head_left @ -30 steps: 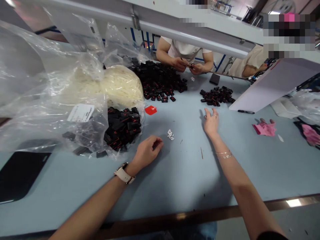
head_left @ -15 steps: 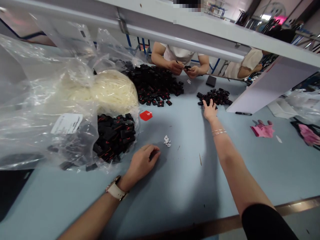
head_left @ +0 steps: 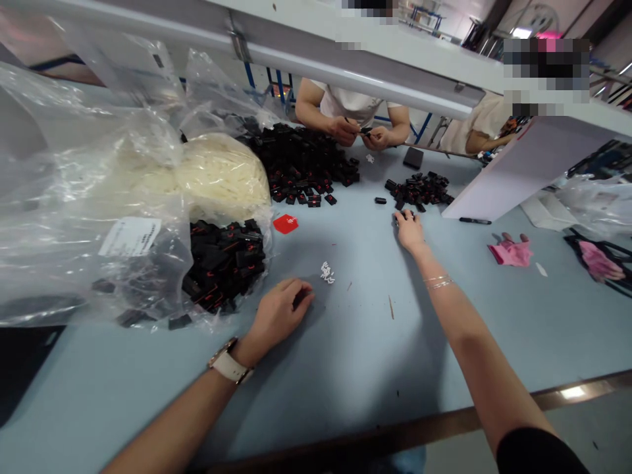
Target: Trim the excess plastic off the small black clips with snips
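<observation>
Right hand at the small black pile, left hand near the white parts

Through the head camera I see the right arm stretched far over the table. The fingers of the right hand are bent just in front of the small black pile, and something dark shows at their tips. Whether this grip is closed around a piece or only covers it, I cannot tell. One single black piece lies just apart, left of the pile. I think the pile is put there to be within arm's reach and not mix with the big black heap.

The left hand is half curled, with a gap between thumb and fingers; I see nothing in this grip. It seems to rest beside the white parts, probably to have them close. Opposite, a co-worker's hands hold a small dark thing before the chest, perhaps to see it better.
</observation>
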Demonstrator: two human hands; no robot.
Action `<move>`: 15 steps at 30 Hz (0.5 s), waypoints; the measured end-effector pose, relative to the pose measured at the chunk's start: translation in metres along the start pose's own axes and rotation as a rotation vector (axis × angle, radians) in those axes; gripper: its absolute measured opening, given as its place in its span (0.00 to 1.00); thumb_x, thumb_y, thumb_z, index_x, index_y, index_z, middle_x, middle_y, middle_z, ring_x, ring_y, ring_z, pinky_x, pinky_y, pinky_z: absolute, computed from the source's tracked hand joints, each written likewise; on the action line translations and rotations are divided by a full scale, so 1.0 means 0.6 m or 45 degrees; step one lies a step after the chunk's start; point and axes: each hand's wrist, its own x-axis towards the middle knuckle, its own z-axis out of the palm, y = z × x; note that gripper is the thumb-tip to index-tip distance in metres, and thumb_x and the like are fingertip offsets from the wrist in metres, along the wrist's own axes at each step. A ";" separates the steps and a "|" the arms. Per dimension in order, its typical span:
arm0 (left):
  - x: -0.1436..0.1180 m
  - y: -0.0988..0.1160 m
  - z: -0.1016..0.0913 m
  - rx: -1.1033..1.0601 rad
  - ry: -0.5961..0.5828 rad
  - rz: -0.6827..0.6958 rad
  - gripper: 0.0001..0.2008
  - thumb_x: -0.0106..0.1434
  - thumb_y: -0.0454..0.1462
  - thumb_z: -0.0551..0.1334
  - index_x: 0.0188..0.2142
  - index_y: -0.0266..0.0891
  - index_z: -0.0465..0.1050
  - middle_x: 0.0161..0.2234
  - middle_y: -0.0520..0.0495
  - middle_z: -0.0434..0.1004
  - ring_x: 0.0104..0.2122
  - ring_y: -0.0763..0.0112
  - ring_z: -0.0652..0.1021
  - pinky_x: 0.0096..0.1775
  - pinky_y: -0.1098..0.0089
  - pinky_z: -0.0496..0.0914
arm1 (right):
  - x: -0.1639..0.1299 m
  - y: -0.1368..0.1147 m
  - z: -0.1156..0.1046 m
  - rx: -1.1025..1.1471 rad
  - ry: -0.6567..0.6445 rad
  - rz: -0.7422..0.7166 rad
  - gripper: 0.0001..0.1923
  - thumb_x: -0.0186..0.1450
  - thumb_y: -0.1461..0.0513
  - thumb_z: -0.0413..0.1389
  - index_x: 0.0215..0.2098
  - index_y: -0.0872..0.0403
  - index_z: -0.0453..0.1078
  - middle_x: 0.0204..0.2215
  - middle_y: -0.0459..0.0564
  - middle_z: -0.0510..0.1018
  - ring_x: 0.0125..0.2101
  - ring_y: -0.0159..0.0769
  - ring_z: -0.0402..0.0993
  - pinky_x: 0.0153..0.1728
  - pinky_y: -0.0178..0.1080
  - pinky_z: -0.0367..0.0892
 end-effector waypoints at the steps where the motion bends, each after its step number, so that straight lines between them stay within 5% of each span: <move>1: 0.000 0.001 0.000 -0.001 -0.001 0.000 0.08 0.60 0.42 0.57 0.30 0.42 0.71 0.28 0.47 0.74 0.29 0.64 0.73 0.32 0.66 0.66 | -0.017 -0.003 0.000 -0.022 -0.005 -0.041 0.23 0.69 0.66 0.40 0.59 0.51 0.64 0.61 0.59 0.60 0.55 0.53 0.58 0.50 0.55 0.62; 9: 0.003 0.000 0.001 -0.014 0.016 0.013 0.07 0.59 0.41 0.58 0.30 0.42 0.71 0.27 0.46 0.74 0.29 0.61 0.74 0.32 0.65 0.66 | -0.174 -0.058 -0.001 -0.043 0.009 -0.271 0.23 0.68 0.67 0.42 0.58 0.50 0.65 0.62 0.56 0.61 0.58 0.54 0.56 0.52 0.55 0.61; 15: 0.004 -0.003 0.000 0.084 -0.005 0.061 0.07 0.61 0.41 0.56 0.31 0.42 0.70 0.29 0.47 0.75 0.29 0.64 0.74 0.32 0.67 0.67 | -0.223 -0.083 0.015 0.118 0.083 -0.403 0.24 0.66 0.70 0.44 0.56 0.49 0.67 0.62 0.54 0.62 0.59 0.53 0.55 0.53 0.55 0.62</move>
